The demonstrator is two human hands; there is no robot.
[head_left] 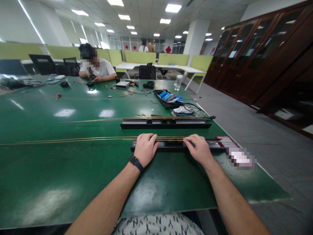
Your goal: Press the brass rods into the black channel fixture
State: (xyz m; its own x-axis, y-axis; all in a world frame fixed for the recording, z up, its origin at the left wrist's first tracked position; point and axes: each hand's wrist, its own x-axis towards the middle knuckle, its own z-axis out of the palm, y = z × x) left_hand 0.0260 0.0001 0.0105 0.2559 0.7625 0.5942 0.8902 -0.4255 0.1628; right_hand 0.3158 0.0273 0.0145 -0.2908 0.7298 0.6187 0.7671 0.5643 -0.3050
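Observation:
A long black rail (168, 149) with a silvery inner strip lies across the green table in front of me. Thin brass-coloured rods (85, 139) run along its top and reach far past its left end. Toward the rail's left end rests my left hand (146, 147), its fingers stretched over the rods and the thumb apart along the near side. Farther right, the thumb and fingertips of my right hand (198, 148) pinch at the rods above the rail. Which rod sits between those fingertips is too small to tell.
Behind lies a second black rail (166, 125) with similar rods. A black tray (161, 102) holds blue parts, with gloves (183, 110) beside it. A pixelated phone-like object (241, 158) is near the right table edge. Across the table a person (102, 67) handles something small.

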